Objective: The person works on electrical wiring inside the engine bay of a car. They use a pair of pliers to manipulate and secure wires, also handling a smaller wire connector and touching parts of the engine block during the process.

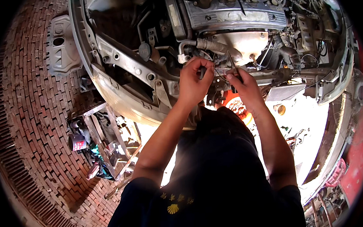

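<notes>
Over the front of an open engine bay, my left hand [194, 82] is closed in a pinch, thumb against the fingers. A thin dark wire [218, 73] runs from its fingertips towards my right hand. My right hand [246, 87] grips a slim metal tool [232, 62], its narrow end pointing up and its dark handle showing below the fingers. Whether it is pliers or a screwdriver I cannot tell. Just beyond my hands lie a ribbed hose [211, 45] and a pale metal heat shield [247, 44].
The engine's ribbed metal cover [236, 15] is at the far side. A pale bumper [125, 100] curves on the left, above a brick floor [42, 120]. A metal-framed stand [111, 146] with parts, a dark can [77, 142] and a grey ribbed panel [63, 45] stand or lie there.
</notes>
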`<state>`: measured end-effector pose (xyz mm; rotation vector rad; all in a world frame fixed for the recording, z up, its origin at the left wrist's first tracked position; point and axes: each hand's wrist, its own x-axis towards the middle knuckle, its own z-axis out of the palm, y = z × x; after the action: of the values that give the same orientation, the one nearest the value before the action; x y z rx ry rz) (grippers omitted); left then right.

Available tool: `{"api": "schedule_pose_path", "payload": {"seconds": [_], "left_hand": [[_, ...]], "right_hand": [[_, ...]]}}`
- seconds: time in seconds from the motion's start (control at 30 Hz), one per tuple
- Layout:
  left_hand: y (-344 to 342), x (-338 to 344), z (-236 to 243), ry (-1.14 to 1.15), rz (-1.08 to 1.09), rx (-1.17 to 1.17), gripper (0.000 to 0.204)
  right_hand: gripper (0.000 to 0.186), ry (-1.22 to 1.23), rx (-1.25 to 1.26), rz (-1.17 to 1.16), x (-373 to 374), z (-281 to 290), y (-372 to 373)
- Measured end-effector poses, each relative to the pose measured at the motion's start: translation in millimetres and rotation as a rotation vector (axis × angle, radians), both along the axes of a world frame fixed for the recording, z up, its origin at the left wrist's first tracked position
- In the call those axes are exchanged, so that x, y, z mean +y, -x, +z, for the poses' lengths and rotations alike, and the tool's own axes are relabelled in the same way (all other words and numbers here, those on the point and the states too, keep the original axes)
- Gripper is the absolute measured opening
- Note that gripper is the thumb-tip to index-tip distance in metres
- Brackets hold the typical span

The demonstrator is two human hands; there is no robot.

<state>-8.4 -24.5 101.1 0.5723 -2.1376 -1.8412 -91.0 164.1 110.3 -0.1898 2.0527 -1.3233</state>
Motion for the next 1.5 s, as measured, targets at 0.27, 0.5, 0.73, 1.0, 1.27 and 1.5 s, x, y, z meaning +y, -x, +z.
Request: {"api": "schedule_pose_path", "payload": {"seconds": [0.27,0.5,0.73,1.0,1.27,1.5], "left_hand": [[-5.2,2.3,10.2,0.101,0.026,-0.016,0.004],[-8.5,2.1,4.6,0.159,0.031,0.072,0.005],[-9.5,0.0,2.2,0.146,0.061,0.062,0.006],[-9.0,-0.3,5.3,0.169,0.072,0.096,0.006],[-4.0,2.0,1.6,0.253,0.007,0.087,0.008],[-7.5,-0.2,3.8,0.379,-0.068,0.101,0.01]], "right_hand": [[0.061,-0.084,0.272,-0.069,2.0,18.6,44.8],[0.065,-0.235,0.743,0.151,-89.3,10.0,102.2],[0.063,-0.154,0.987,0.056,-136.0,-16.3,124.5],[0.034,0.014,0.849,0.37,-74.7,40.8,83.9],[0.018,-0.037,0.726,0.662,-47.8,50.7,45.3],[0.015,-0.083,0.826,0.734,-48.3,39.9,48.0]]}}
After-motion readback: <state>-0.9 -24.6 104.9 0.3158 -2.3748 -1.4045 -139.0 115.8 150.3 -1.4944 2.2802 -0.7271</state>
